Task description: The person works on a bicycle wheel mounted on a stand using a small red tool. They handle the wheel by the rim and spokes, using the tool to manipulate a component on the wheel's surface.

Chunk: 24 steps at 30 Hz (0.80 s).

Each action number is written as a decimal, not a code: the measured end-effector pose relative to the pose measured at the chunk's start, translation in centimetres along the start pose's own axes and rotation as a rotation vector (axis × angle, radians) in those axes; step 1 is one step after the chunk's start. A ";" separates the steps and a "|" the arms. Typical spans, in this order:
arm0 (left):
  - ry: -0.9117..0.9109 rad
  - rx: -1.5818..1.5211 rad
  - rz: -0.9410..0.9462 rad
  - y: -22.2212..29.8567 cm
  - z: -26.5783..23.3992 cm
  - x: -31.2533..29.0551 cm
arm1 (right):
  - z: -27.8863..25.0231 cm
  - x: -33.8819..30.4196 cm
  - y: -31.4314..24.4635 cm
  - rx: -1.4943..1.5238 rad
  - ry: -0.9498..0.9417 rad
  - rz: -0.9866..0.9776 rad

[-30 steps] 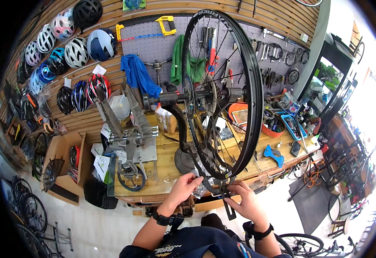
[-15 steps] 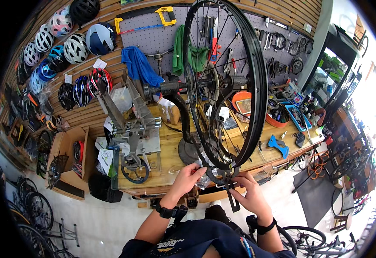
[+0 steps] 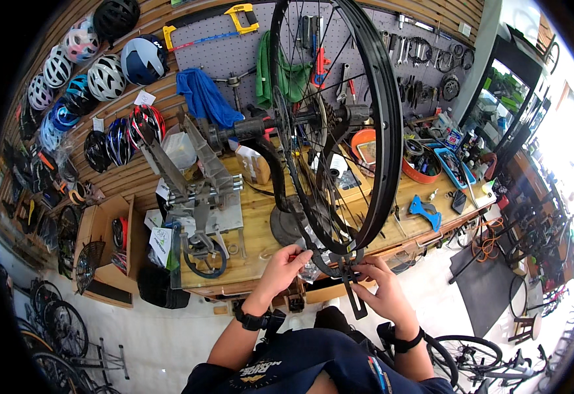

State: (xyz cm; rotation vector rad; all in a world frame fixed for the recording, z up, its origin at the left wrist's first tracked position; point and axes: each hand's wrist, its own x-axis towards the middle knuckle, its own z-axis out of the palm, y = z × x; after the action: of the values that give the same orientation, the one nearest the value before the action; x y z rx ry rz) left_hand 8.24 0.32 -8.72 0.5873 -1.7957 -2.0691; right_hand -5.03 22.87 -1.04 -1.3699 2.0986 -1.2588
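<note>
Bicycle wheel (image 3: 387, 134) stands upright in the truing stand (image 3: 275, 172), its axle held between the stand's two arms, toward the back of the counter (image 3: 254, 246); its lowest part reaches the counter's front edge. The left hand (image 3: 279, 270) has its grip, thumb against forefinger, pinching the stand's curved lower bar (image 3: 327, 267) just left of the rim. The right hand (image 3: 383, 290) has its grip around the slotted bracket (image 3: 347, 281) beneath the rim, thumb and fingers seemingly pinched on it; what the fingertips press on the far side cannot be told.

The step in hand looks like setting the bracket against the wheel. If so, the next move calls for a steady bar at the left and small, even turns or shifts at the right, clear of the spokes.

Both hands work at the counter's front edge, with room between that edge and the person's body. A clear plastic bag (image 3: 310, 271) lies close by the left hand. Bare wood lies between the round base and the metal fixture (image 3: 201, 190) near the front left corner. Toward the right end, a blue tool (image 3: 426, 213) and a phone (image 3: 458, 201) sit near the front edge.
</note>
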 end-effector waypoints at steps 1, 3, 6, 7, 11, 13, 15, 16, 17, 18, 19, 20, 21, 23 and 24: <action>0.002 -0.001 -0.002 0.1 0.0 0.0 | -0.2 0.1 0.0 0.006 -0.009 0.003; 0.008 -0.003 -0.005 0.1 0.2 0.0 | -0.3 0.3 0.1 0.018 -0.011 -0.001; 0.003 -0.011 -0.003 -0.1 0.1 -0.1 | -0.1 0.2 0.3 0.033 0.002 -0.008; -0.003 -0.004 -0.009 0.0 0.1 0.0 | -0.1 0.3 0.3 0.033 0.003 -0.010; -0.022 0.047 0.009 0.0 -0.2 0.0 | -0.1 0.1 0.1 0.030 0.004 0.017; -0.016 0.042 0.012 -0.2 -0.2 0.0 | 0.1 0.1 0.4 0.047 0.004 0.007; 0.004 -0.009 -0.019 0.0 0.0 0.0 | 0.0 0.0 0.7 0.053 -0.005 0.004; -0.002 -0.013 -0.021 0.2 0.0 -0.1 | -0.1 0.1 0.6 0.052 -0.013 -0.001; -0.007 -0.018 -0.022 0.6 0.1 -0.2 | -0.3 0.2 0.6 0.051 -0.020 -0.006; -0.011 -0.022 -0.024 0.7 0.1 -0.2 | -0.4 0.3 0.6 0.059 -0.026 -0.001; -0.009 -0.017 -0.021 0.7 0.1 -0.2 | -0.4 0.4 0.6 0.066 -0.033 0.003; -0.008 -0.012 -0.019 0.6 0.1 -0.1 | -0.5 0.4 0.6 0.073 -0.040 0.007; -0.006 -0.007 -0.016 0.5 0.1 -0.1 | -0.6 0.6 0.6 0.081 -0.041 0.006; -0.005 -0.022 -0.043 0.7 0.2 0.0 | -0.5 0.5 0.7 0.108 -0.047 0.017; -0.005 -0.030 -0.056 0.7 0.2 0.0 | -0.6 0.5 0.8 0.106 -0.052 0.018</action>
State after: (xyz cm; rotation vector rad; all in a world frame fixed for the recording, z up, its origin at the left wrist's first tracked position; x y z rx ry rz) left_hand 8.17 0.40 -7.99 0.6319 -1.7673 -2.1322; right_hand -6.14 22.86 -1.29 -1.3211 1.9761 -1.2932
